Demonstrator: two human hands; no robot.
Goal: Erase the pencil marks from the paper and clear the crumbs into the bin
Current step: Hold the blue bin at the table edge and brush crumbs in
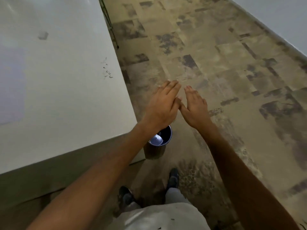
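A person stands beside a white table (58, 97), looking down at both outstretched hands. The left hand (163, 106) and right hand (195, 107) hover palm-down with straight, relaxed fingers, holding nothing, their inner edges touching. Directly below the left wrist, a small dark bin (157, 143) stands on the patterned floor (216, 55), just beside the table's corner. A few dark crumbs (107, 72) lie scattered near the table's right edge. A pale sheet of paper (11, 87) rests at the table's left, with a small grey eraser (43, 35) farther up.
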